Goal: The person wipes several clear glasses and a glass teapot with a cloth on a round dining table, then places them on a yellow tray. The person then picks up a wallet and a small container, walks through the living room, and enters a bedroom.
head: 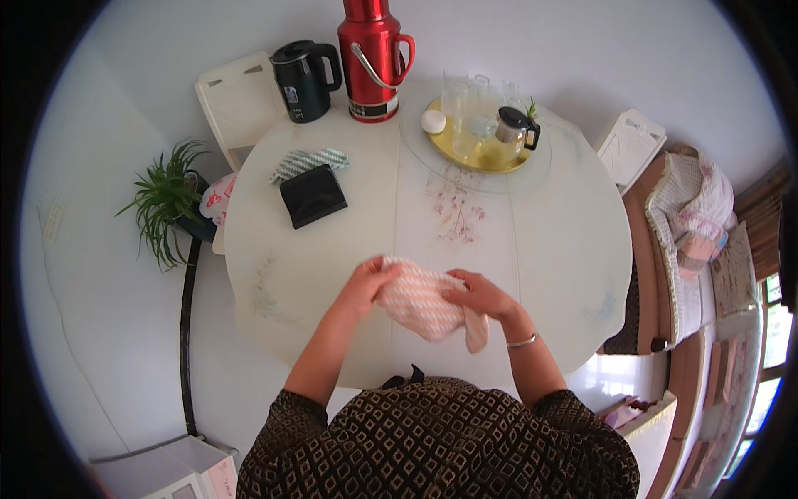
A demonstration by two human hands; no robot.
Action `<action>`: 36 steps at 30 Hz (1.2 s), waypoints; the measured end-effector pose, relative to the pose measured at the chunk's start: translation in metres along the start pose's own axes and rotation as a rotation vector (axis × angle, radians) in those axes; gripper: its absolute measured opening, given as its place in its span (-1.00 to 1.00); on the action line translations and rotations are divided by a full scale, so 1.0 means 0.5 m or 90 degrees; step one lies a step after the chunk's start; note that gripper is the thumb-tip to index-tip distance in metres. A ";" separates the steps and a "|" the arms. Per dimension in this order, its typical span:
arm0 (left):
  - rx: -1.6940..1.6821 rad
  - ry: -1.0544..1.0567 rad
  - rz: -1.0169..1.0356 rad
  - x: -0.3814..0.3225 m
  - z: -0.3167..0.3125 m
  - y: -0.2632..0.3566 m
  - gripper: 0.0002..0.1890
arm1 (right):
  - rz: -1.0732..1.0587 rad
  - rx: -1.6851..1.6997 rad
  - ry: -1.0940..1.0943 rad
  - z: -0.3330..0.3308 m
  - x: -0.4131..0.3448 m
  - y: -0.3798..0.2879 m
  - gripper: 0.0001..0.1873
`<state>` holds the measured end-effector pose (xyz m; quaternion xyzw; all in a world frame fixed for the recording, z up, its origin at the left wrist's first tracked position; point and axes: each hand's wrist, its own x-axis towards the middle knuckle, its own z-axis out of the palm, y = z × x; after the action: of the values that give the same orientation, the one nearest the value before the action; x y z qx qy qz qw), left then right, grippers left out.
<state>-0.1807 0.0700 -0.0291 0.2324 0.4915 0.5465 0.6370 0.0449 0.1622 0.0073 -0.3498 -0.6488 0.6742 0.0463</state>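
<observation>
A pink-and-white striped cloth (421, 302) hangs between my two hands above the near part of a pale dining table (349, 280). My left hand (369, 288) pinches its left end. My right hand (483, 293), with a bangle on the wrist, grips the other end, where a loose corner hangs down. Beyond my left hand, a black wallet-like case (313, 196) lies on the table, partly against or over a green-and-white striped cloth (305, 163).
Along the far side stand a dark electric kettle (305, 81), a red thermos flask (372, 68) and a golden tray (483, 163) with glasses and a glass teapot (514, 134). A potted plant (165, 199) stands left; white chairs (631, 146) and a sofa are beyond the edge.
</observation>
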 end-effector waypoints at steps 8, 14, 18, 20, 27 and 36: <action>-0.002 0.007 0.010 0.056 -0.127 0.053 -0.78 | 0.060 0.043 0.051 0.022 0.044 0.053 -0.64; 0.191 -0.054 0.074 0.089 -0.166 0.075 -0.78 | 0.143 -0.219 0.042 -0.024 0.035 0.021 -0.65; 0.465 -0.087 0.204 0.120 -0.169 0.095 -0.82 | 0.107 -0.243 0.049 -0.055 0.022 -0.005 -0.66; 0.565 -0.083 0.225 0.133 -0.149 0.118 -0.85 | 0.084 -0.240 0.054 -0.077 0.024 0.006 -0.65; 0.470 -0.164 0.061 0.212 -0.076 0.193 -0.88 | 0.116 -0.311 0.011 -0.182 0.047 -0.056 -0.68; 0.375 -0.094 0.299 0.461 0.057 0.389 -0.83 | -0.041 -0.660 0.375 -0.464 0.209 -0.255 -0.72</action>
<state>-0.2654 0.3476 0.0589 0.5505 0.5139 0.4945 0.4340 0.0396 0.4313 0.1002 -0.4790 -0.8635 0.1422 0.0682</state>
